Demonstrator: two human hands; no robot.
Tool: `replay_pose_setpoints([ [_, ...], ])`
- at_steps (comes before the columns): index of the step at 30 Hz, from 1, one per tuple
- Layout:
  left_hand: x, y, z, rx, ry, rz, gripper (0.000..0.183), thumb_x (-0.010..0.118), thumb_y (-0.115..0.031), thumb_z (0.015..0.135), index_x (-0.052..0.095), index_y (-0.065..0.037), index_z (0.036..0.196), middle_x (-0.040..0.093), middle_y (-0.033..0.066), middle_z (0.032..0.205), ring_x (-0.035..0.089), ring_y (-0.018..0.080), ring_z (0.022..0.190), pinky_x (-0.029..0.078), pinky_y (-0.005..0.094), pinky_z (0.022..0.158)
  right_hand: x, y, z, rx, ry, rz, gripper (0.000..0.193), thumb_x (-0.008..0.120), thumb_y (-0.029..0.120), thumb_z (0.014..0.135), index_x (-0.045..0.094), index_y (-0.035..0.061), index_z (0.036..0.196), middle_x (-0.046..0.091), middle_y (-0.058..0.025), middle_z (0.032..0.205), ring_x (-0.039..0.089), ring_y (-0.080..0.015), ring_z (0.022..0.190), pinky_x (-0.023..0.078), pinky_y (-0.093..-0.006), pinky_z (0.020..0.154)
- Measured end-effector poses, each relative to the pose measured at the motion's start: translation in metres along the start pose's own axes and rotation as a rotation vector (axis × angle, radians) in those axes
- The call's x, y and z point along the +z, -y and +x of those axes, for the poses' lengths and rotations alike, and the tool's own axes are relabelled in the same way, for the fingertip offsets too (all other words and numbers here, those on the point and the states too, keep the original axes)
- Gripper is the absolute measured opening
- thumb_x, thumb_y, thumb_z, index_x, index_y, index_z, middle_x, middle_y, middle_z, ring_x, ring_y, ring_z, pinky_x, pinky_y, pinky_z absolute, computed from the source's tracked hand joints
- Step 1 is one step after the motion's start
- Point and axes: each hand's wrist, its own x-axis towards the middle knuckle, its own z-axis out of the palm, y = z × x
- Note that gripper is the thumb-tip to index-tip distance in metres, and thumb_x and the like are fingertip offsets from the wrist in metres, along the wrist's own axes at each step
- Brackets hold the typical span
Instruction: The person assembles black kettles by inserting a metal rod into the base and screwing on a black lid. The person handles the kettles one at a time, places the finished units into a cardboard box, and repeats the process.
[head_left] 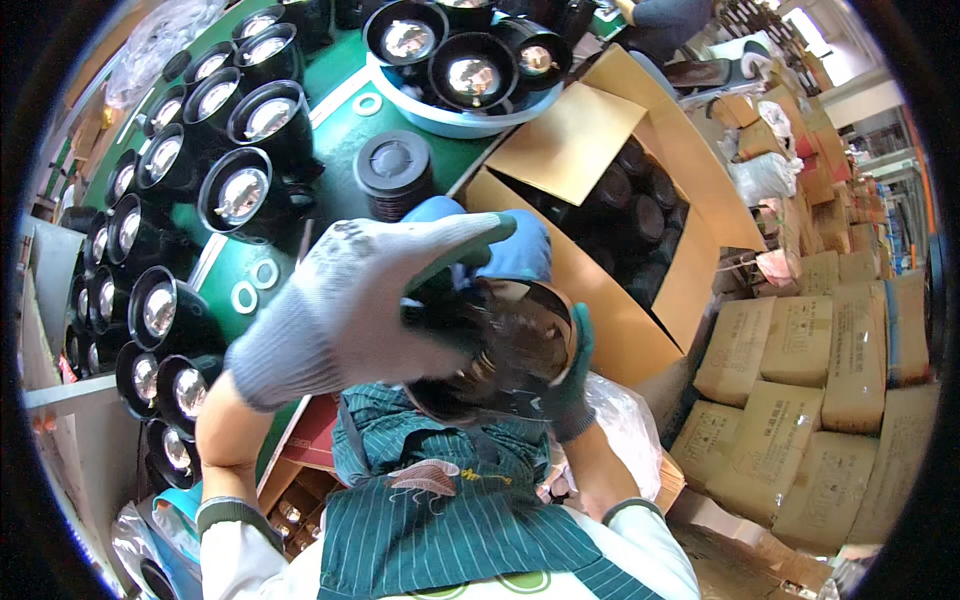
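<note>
A dark, glossy rounded vessel [525, 335] is at the middle, in front of my apron; its surface is smeared by motion. My right hand [573, 385], in a grey and green glove, grips its right side with the fingers along the wall. My left hand [370, 290], gloved alike, is over the vessel's left part. Its upper fingers stretch out to the right, and its lower edge is blurred; whether it touches the vessel I cannot tell. Just beyond it stands a stack of round black lids [393, 165] on the green table [335, 120].
Rows of black vessels with silvery insides [240, 195] cover the table's left. A pale blue basin [440, 120] at the back holds more of them. To the right, an open carton [690, 290] contains several dark round pieces. Stacked cartons [765, 420] stand farther right. White rings [244, 297] lie nearby.
</note>
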Motion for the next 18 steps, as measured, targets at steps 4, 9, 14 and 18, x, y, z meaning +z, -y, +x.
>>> replay_pose_setpoints([
  [4,0.01,0.008,-0.013,0.248,0.029,-0.511,0.085,0.087,-0.024,0.075,0.052,0.009,0.145,0.064,0.0246,0.139,0.065,0.0304,0.127,0.045,0.0419,0.113,-0.002,-0.008,0.008,0.06,-0.036,0.295,0.084,0.042,0.069,0.101,0.043,0.0041,0.154,0.051,-0.021,0.151,0.054,-0.0348,0.134,0.046,-0.0512,0.114],
  [9,0.026,0.019,-0.027,0.159,-0.081,-0.581,0.085,0.081,-0.036,0.079,0.052,0.011,0.145,0.063,0.0238,0.14,0.062,0.0297,0.13,0.041,0.0422,0.116,-0.022,-0.006,0.025,0.118,-0.072,0.603,0.08,0.043,0.066,0.102,0.044,0.0042,0.153,0.055,-0.0197,0.147,0.056,-0.0336,0.132,0.045,-0.0503,0.114],
  [14,0.024,0.016,-0.031,0.106,-0.069,-0.597,0.082,0.078,-0.04,0.082,0.054,0.01,0.143,0.061,0.0233,0.142,0.058,0.0308,0.134,0.039,0.0432,0.117,-0.042,0.005,0.045,0.117,-0.082,0.741,0.076,0.043,0.063,0.104,0.045,0.0043,0.153,0.058,-0.0184,0.144,0.057,-0.0324,0.129,0.045,-0.0495,0.113],
  [18,0.039,0.047,-0.05,0.09,0.037,-0.389,0.058,0.08,-0.008,0.075,0.068,-0.004,0.132,0.065,0.0171,0.134,0.064,0.0305,0.123,0.048,0.0432,0.105,-0.004,0.059,0.072,-0.097,0.304,0.616,0.073,0.046,0.058,0.105,0.045,0.0021,0.152,0.059,-0.0206,0.142,0.057,-0.0319,0.13,0.044,-0.0472,0.115],
])
